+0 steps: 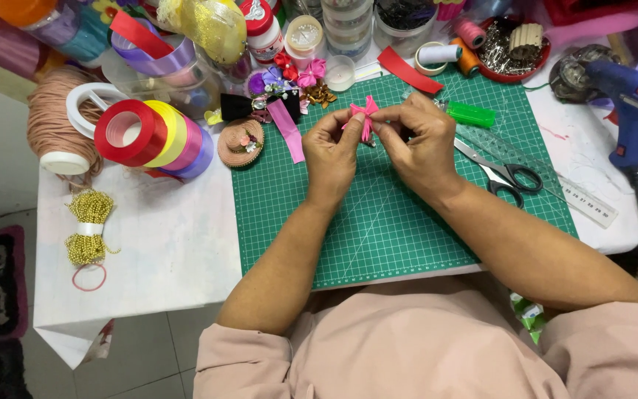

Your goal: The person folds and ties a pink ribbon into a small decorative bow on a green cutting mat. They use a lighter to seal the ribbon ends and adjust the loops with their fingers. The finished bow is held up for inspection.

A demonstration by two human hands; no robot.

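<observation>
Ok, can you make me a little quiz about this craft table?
1. True or false: both hands pinch the pink ribbon bow.
2. Which lies right of the right hand on the green cutting mat: A) scissors B) spoon C) pencil?
3. What colour is the glue gun?

Key: 1 true; 2 A; 3 blue. The left hand grips the bow too.

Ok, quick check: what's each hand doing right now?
Left hand: closed, pinching the pink ribbon bow.
Right hand: closed, fingertips pinching the same bow.
</observation>
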